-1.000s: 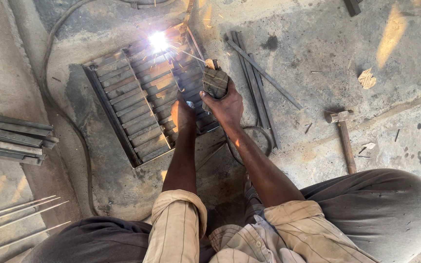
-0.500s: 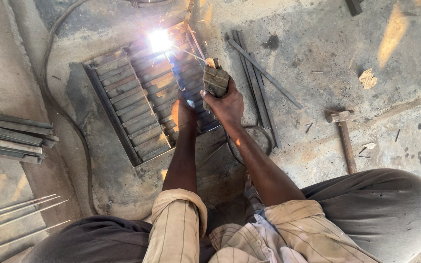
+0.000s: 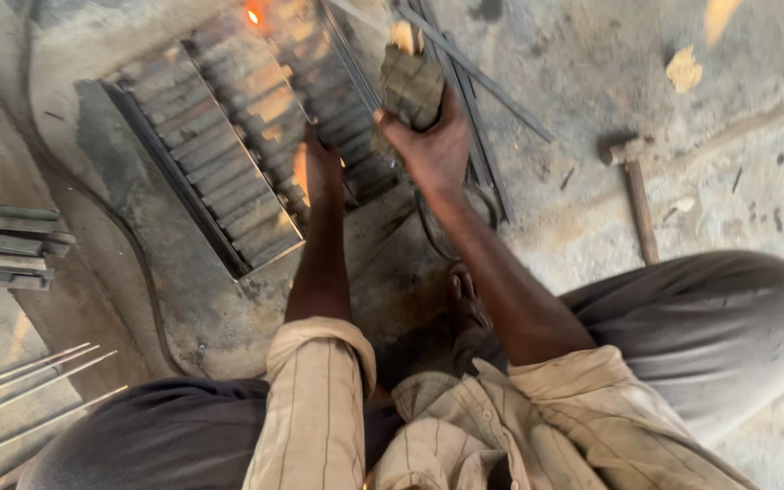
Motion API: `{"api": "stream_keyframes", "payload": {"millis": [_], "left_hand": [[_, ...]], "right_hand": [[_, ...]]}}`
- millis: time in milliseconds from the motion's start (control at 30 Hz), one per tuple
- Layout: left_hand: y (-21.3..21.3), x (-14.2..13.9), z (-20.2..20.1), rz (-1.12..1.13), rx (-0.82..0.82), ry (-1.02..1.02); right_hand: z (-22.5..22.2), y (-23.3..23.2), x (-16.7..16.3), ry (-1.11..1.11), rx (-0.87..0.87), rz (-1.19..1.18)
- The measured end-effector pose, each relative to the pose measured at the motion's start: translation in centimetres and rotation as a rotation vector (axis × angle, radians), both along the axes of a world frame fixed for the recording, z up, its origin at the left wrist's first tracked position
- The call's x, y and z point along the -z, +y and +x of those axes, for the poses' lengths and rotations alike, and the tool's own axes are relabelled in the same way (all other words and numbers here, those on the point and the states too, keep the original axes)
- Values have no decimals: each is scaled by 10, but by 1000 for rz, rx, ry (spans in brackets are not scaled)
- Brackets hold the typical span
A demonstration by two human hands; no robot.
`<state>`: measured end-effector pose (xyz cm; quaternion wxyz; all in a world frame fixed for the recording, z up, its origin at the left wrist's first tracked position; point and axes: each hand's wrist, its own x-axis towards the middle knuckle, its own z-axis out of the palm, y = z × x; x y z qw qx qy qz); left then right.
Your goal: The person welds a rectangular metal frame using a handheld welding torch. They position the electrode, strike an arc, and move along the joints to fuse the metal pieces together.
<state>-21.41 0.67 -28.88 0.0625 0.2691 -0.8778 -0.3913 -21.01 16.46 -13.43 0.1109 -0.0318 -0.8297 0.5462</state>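
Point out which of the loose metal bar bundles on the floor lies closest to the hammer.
The long dark bars running diagonally beside the right hand, just left of the hammer; the flat stack and thin rods lie far left.

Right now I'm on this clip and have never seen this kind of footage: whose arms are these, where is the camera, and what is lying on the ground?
There is no machine here. The camera sits on a person's head and looks down, so the two bare arms in rolled striped sleeves are that person's own; they crouch over a concrete floor.

The right hand grips a wrapped, bundle-like handle; what it is exactly is hard to tell. The left hand rests on a slatted metal grille lying flat on the floor. A small orange glow shows at the grille's far edge.

Around it: a hammer to the right, thin metal rods beside the grille, stacked metal bars at the left, and more thin rods at lower left.
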Motion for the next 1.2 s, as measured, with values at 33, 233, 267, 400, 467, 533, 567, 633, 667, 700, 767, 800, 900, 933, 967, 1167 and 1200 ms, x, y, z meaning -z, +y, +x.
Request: {"api": "stream_keyframes", "payload": {"millis": [33,233,267,400,467,533,567,633,667,700,767,800,900,933,967,1167,1200], "left_hand": [[-1,0,1,43,0,-55],[-8,-2,5,357,-11,-11],[-10,-3,4,437,-33,-49],[-15,-3,8,415,33,57],[-12,-2,12,356,-61,47],[-13,-3,13,175,-101,29],[-13,-4,15,26,-94,5],[-15,-5,19,-121,-78,-79],[-16,-6,19,-118,-66,-128],[-18,-7,21,-115,-52,-180],[-21,-8,21,-96,-13,-182],[-22,-8,21,-84,4,-180],[-23,-7,17,-56,71,-234],[-23,-6,16,-23,86,-249],[-25,-5,14,10,100,-263],[-28,0,11,182,159,-308],[-27,0,10,193,164,-321]], "right_hand": [[3,9,-5,7,-18,14],[39,78,-43,108,-79,101],[45,89,-50,159,-84,132],[97,138,-75,79,-155,233],[123,163,-83,-50,-115,357],[148,181,-85,-106,-106,429],[156,186,-82,-102,-116,452],[176,192,-74,-182,-90,420],[184,192,-69,-224,-76,406],[190,191,-64,-282,-67,374],[199,188,-56,-398,-36,309],[200,186,-53,-412,-47,315],[203,176,-50,-429,-87,335],[203,174,-50,-414,-103,336],[202,172,-51,-398,-121,336],[194,162,-56,-412,-142,377],[194,160,-58,-413,-141,386]]}}
